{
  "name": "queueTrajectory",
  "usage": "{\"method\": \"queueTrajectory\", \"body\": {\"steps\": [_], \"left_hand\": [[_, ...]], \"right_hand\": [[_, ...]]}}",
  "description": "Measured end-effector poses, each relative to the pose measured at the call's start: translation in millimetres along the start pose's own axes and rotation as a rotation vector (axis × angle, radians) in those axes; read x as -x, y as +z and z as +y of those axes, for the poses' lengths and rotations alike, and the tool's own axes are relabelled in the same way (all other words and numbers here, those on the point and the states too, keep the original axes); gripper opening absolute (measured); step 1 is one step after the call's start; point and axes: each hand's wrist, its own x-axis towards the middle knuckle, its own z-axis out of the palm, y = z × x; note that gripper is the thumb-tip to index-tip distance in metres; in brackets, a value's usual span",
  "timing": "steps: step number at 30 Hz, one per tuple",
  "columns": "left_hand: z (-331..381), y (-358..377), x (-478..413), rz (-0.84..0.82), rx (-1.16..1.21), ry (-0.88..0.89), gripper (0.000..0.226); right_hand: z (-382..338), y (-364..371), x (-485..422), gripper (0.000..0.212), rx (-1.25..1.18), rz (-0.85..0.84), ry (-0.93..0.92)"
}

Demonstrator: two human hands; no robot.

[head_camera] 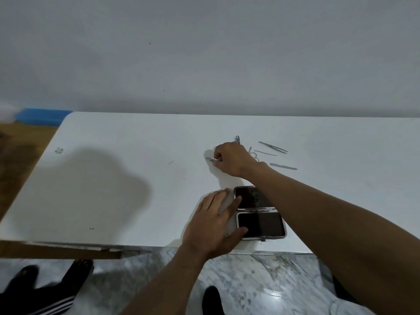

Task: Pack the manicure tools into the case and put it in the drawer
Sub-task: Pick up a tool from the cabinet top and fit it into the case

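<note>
Currently a thin metal tool (211,159) is pinched by the right hand (229,159) on the table (113,178); the open case (260,212) is steadied under spread left hand (213,223) fingers. Slippage is risked by so shallow a pinch.

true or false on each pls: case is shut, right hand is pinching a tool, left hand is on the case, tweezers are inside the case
1. The case is shut. False: it lies open on the table.
2. The right hand pinches a small metal tool. True.
3. The left hand rests on the case. True.
4. The tweezers are inside the case. False: they lie on the table, beyond the right hand.
</note>
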Motion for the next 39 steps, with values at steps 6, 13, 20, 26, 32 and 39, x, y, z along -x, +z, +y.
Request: {"method": "queueTrajectory", "body": {"steps": [6,13,20,26,32,39], "left_hand": [[1,0,1,0.016,-0.004,0.003,0.067],[-1,1,1,0.068,0.063,0.002,0.066],[-2,0,1,0.063,0.101,-0.01,0.067],[-4,-3,6,-0.013,0.179,-0.018,0.08],[-7,-5,6,-0.09,0.135,-0.035,0.091],[-4,-6,10,-0.064,0.042,0.001,0.097]], "right_hand": [[2,2,2,0.019,-0.03,0.016,0.023],[1,-5,28,0.018,-0.133,0.118,0.081],[11,-8,83,0.013,-0.201,0.271,0.171],[31,-5,147,0.002,-0.233,0.325,0.224],[40,2,200,0.013,-0.236,0.268,0.259],[47,21,230,0.02,-0.244,0.281,0.241]]}}
